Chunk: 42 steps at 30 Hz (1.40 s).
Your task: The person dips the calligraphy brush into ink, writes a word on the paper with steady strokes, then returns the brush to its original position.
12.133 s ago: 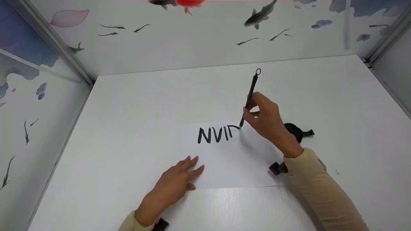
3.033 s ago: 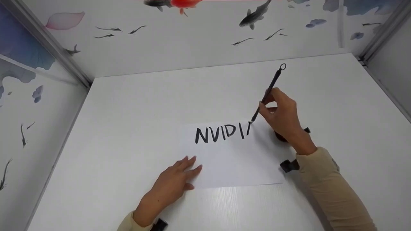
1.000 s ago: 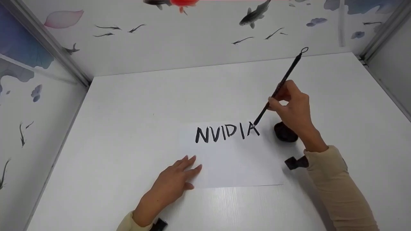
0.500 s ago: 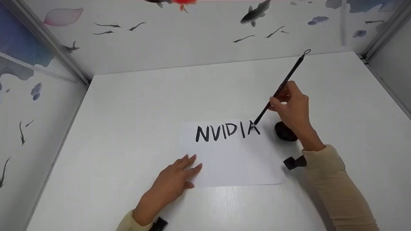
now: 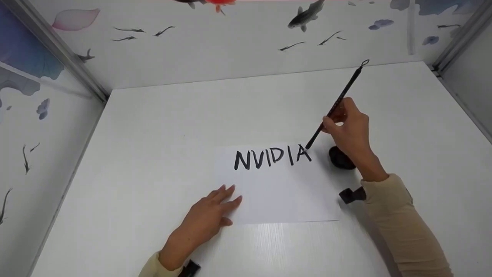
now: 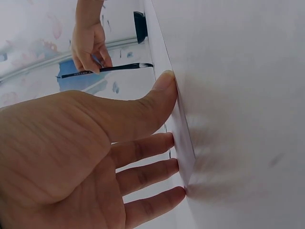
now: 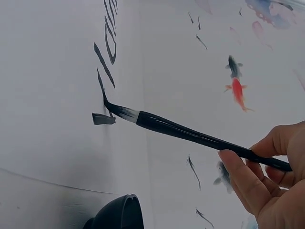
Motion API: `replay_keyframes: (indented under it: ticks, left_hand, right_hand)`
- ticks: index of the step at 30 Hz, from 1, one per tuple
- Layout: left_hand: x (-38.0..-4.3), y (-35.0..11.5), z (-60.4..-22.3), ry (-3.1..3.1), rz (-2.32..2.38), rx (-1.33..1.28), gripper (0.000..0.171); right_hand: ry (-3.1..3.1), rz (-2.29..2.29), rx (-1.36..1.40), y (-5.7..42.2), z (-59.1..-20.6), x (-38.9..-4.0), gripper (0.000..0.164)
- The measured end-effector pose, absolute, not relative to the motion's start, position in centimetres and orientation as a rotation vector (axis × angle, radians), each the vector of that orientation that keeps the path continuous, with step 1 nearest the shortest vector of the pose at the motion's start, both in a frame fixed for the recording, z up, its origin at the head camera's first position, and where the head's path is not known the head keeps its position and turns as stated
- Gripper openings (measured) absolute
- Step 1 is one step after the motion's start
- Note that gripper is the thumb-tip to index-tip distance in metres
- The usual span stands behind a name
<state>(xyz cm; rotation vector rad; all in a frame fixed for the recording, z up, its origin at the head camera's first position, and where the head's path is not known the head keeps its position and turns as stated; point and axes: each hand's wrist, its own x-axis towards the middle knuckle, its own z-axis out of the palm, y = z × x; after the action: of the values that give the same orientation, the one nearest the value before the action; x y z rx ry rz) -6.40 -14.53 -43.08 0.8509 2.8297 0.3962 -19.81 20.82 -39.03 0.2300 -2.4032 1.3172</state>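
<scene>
A black writing brush [image 5: 338,100] slants up from the paper, pinched between thumb and fingers of my right hand [image 5: 349,127]. In the right wrist view its inked bristles [image 7: 121,112] bend against the last letter. Black brushed letters [image 5: 271,158] reading NVIDIA run along the upper part of the white sheet of paper [image 5: 276,196]. My left hand [image 5: 207,215] rests with spread fingers on the sheet's lower left corner. The left wrist view shows its thumb and fingertips pressing at the paper's edge. Beside the sheet, partly behind my right wrist, stands a small black ink dish [image 5: 340,158].
The white table [image 5: 153,146] is bounded at the back by a panel [image 5: 238,50] printed with fish and petals, and at the left by a similar panel. Black wrist-camera mounts [image 5: 349,195] sit by both sleeves. Tabletop extends around the sheet on every side.
Since the oldest frame, the D was closed and the I and A were added as my right hand moved rightward. Over the last second the brush stayed nearly still at the A; my left hand stayed put.
</scene>
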Motion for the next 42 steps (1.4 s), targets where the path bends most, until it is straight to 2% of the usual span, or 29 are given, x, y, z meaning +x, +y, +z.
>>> replay_keyframes:
  ticks: [33, 42]
  left_hand:
    - [-6.5, -14.5, -42.8, 2.843, 0.385, 0.847, 0.059]
    - [-6.4, -14.3, -42.9, 2.838, 0.382, 0.816, 0.060]
  right_hand:
    - [-2.446, 1.111, 0.241, 21.0, -38.4, -19.7, 0.018]
    - [-2.322, 1.214, 0.287, 20.4, -35.0, -17.3, 0.023]
